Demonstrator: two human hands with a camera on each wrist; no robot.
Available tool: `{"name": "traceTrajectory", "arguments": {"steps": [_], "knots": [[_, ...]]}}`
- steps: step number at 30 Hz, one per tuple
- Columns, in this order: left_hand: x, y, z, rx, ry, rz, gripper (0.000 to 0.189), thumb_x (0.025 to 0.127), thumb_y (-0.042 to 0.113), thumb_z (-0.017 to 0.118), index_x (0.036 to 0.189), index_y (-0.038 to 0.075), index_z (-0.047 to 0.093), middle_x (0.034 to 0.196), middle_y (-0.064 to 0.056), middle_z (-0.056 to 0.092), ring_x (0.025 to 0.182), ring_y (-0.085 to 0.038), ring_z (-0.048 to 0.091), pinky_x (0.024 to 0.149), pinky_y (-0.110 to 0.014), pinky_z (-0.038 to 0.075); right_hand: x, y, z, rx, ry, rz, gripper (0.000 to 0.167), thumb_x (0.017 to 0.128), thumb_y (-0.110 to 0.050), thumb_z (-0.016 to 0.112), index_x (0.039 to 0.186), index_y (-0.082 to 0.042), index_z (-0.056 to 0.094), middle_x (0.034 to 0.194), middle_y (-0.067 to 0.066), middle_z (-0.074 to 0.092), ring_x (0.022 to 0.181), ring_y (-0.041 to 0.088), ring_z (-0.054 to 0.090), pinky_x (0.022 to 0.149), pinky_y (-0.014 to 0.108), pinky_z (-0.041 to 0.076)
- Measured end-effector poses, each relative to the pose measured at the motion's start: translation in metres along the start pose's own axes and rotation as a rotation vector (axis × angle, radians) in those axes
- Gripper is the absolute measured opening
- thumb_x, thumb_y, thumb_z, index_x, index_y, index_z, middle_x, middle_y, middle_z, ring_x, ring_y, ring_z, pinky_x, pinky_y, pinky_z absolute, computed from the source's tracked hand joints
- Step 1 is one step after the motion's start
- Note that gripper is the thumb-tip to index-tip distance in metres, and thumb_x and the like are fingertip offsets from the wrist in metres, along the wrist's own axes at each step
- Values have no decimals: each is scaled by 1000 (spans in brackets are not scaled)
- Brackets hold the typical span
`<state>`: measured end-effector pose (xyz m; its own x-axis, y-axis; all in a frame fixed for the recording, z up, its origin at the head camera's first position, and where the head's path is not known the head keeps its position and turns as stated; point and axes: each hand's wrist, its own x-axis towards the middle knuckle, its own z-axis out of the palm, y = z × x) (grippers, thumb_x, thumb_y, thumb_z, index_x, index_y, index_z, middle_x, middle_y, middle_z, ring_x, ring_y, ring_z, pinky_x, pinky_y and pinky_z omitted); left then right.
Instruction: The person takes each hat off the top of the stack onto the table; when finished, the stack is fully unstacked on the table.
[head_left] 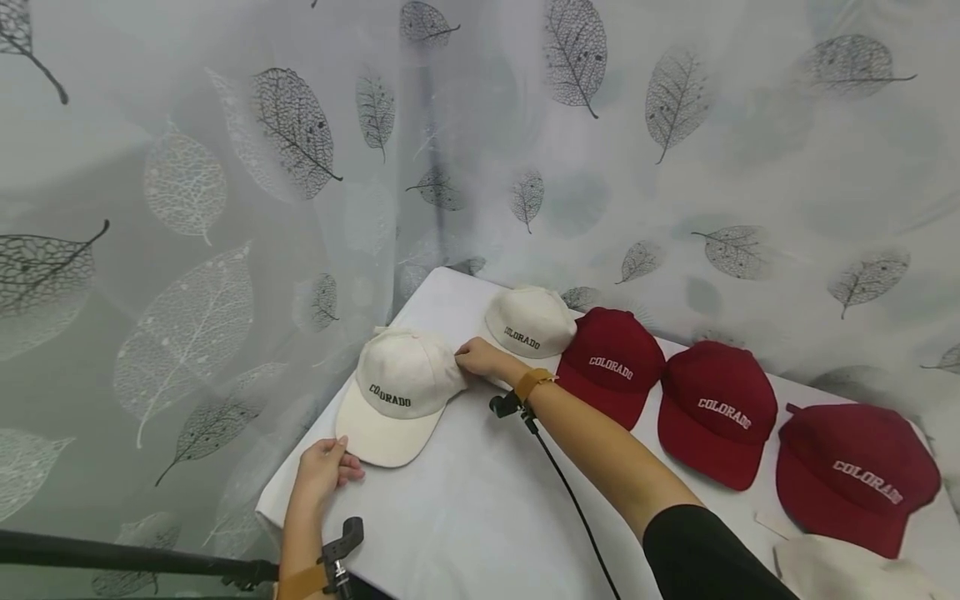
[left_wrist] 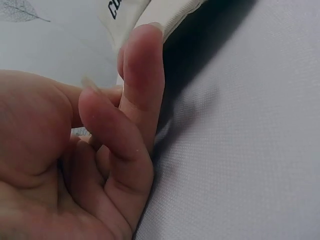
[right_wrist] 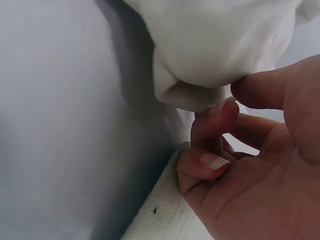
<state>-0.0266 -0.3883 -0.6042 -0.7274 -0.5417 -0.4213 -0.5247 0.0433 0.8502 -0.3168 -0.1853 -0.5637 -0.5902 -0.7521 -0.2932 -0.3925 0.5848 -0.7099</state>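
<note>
A cream baseball cap (head_left: 408, 358) with dark COLORADO lettering lies at the left end of the white table, its brim towards me. My left hand (head_left: 322, 471) pinches the brim's left edge between thumb and fingers; the left wrist view shows that brim (left_wrist: 177, 22) above the fingertips. At the crown's right side, my right hand (head_left: 486, 360) grips the lower edge. In the right wrist view the cap's fabric (right_wrist: 225, 45) is folded between thumb and fingers. A second cream cap (head_left: 534, 318) sits just behind the right hand, its brim partly hidden by the forearm.
Along the table's back edge runs a row of red caps: one (head_left: 611, 362), another (head_left: 720, 412) and a third (head_left: 855, 475). More cream fabric (head_left: 847, 567) shows at bottom right. Leaf-patterned curtains (head_left: 487, 125) hang behind. A black cable (head_left: 573, 496) trails from the right wrist camera.
</note>
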Motion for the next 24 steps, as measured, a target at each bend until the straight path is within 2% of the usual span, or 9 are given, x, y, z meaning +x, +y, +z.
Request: {"name": "traceTrajectory", "arguments": {"steps": [3,6,10,13,19,24], "knots": [[0,-1,-1,-45,-19,-2,43,112,27,41,133,-10,43,77,-2,62,63,-11,62,54,-23,46,-1,1,-1,26,-3,6,35,101,-13,51,127,6,67,108,12,69,86,17,59,74,26,50],[1,-1,-3,-112,-63,-3,35,112,26,38,125,-6,44,73,2,52,58,-9,52,51,-22,42,-1,1,0,31,21,10,34,102,-14,52,126,6,66,114,14,69,91,18,61,78,27,53],[2,0,-4,-188,-118,1,23,113,25,35,105,4,42,69,5,41,53,-7,38,48,-20,36,-2,-1,0,38,93,16,31,104,-18,54,122,3,67,110,13,69,90,18,63,77,28,53],[1,-2,-6,-251,-140,19,22,113,25,34,98,9,37,68,6,36,51,-6,34,48,-20,33,-3,-3,-2,42,153,7,27,103,-21,56,116,-1,67,103,9,67,87,18,62,73,27,53],[-3,-4,-10,-363,-169,56,18,113,26,33,105,10,36,67,8,30,51,-6,29,48,-20,29,-4,-9,-8,76,272,-69,22,102,-22,61,112,-3,68,99,9,67,86,19,61,75,30,51],[-8,0,-11,-409,-159,87,17,113,27,35,110,10,36,66,9,30,51,-7,29,48,-20,29,-1,-12,-9,137,307,-100,23,102,-20,62,117,-3,66,106,12,70,92,22,64,77,29,52]]}}
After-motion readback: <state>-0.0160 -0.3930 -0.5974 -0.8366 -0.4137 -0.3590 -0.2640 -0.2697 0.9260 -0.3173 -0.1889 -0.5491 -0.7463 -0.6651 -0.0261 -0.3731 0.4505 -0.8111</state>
